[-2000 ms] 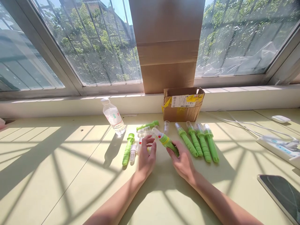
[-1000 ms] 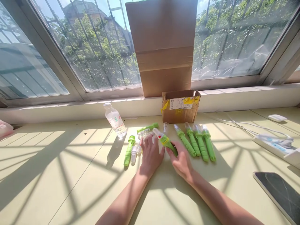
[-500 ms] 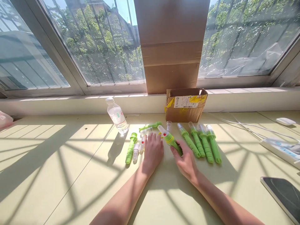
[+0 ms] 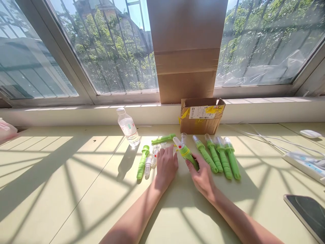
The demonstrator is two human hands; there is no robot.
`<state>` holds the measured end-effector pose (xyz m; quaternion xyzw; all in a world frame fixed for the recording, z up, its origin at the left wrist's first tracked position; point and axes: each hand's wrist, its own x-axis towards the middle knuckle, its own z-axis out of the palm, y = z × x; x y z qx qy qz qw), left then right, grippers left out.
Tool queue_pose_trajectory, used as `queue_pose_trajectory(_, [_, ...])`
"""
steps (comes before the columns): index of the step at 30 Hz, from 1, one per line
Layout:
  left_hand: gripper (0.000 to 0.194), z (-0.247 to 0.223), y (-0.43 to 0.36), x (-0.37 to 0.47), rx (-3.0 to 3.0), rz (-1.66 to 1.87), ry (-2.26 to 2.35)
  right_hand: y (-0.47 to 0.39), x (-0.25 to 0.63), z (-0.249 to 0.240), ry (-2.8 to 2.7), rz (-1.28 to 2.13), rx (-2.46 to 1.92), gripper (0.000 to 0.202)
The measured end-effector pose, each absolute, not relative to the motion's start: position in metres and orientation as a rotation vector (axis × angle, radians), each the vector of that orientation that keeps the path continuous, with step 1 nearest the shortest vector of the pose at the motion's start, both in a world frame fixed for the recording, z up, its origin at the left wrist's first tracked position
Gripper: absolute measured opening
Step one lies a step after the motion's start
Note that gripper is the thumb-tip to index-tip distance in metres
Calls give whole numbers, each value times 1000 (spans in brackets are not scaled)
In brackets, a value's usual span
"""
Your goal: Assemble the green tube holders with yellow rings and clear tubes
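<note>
My right hand (image 4: 201, 174) is wrapped round a green tube (image 4: 187, 155) with a white tip and a red dot, tilted up to the left. My left hand (image 4: 167, 164) rests low beside small clear and white parts; its fingertips touch or cover some of them, and what it holds is hidden. Left of it lie a green tube (image 4: 143, 162) and a white-topped clear piece (image 4: 148, 167). Behind it is another green tube (image 4: 163, 138). A clear cap (image 4: 183, 137) stands behind the held tube. Several green tubes with clear caps (image 4: 223, 157) lie to the right.
A water bottle (image 4: 128, 128) stands at the back left. An open cardboard box (image 4: 200, 117) sits against the sill. On the right are white cables, a power strip (image 4: 304, 164), a white case (image 4: 310, 134) and a phone (image 4: 308, 215).
The clear pieces by my left fingertips have shifted slightly. My right hand keeps its hold on the green tube. The whole view has moved a little.
</note>
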<state>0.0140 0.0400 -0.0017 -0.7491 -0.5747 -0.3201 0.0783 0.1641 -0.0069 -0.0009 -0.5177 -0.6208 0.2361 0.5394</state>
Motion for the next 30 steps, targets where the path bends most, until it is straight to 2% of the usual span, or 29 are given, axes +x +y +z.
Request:
queue_pose_trajectory(6, [27, 3, 41, 10, -2082, -1659, -1782, -4, 165, -6, -1484, 434, -1303, 29])
queue_pose_trajectory(12, [35, 21, 47, 7, -1732, -2323, -1950, -4, 163, -7, -1519, 344, -1375, 23])
queue_pose_trajectory(18, [32, 39, 54, 1, -1446, -2593, -2057, -4, 161, -10, -1621, 284, -1390, 20])
queue_pose_trajectory(24, [32, 24, 35, 20, -2112, -2601, -1780, -5, 161, -8, -1700, 276, -1381, 24])
queue_pose_trajectory(30, [43, 17, 30, 25, -2104, -2705, -1857, -2, 161, -12, -1764, 235, -1442, 27])
